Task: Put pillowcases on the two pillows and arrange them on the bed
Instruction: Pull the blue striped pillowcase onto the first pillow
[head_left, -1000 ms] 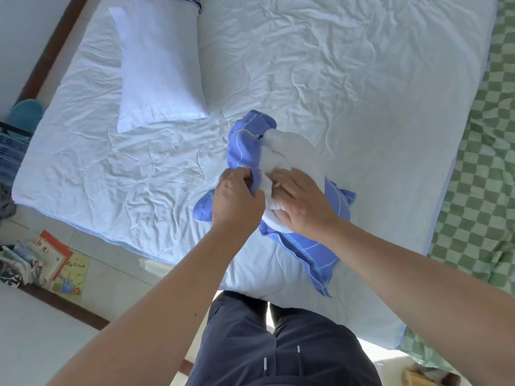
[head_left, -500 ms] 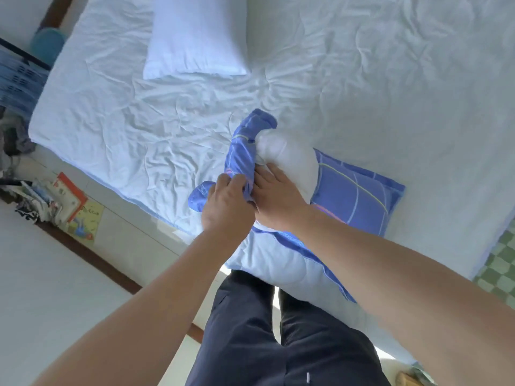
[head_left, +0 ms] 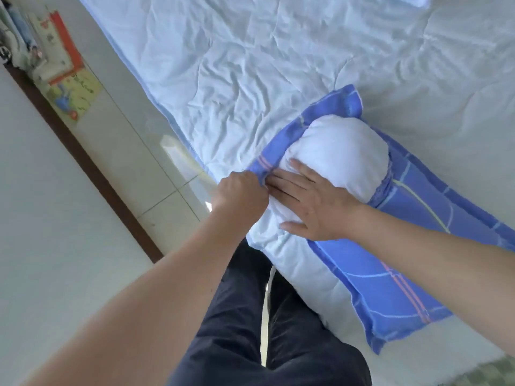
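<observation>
Right hand (head_left: 315, 204) has flattened, fingers straight, on the white stuffed pillow (head_left: 334, 154)
Left hand (head_left: 239, 196) clenches the blue checked fabric pillowcase (head_left: 390, 274) rim; pillowcase runs near-right to far-left

pillows: 2 (head_left: 337, 154) (head_left: 412, 0) | pillowcase: 1 (head_left: 390, 274) | bed: 1 (head_left: 250, 65) | hands: 2 (head_left: 239, 195) (head_left: 312, 207) | booklets: several, uncounted (head_left: 71, 87)

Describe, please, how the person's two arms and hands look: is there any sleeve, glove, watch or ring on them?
Both forearms are bare as far as the picture shows; no sleeve reaches into view. The left hand and the right hand wear no gloves, and no watch, bracelet or ring is visible on the wrists or fingers. Below the arms, the person wears dark navy trousers.
</observation>
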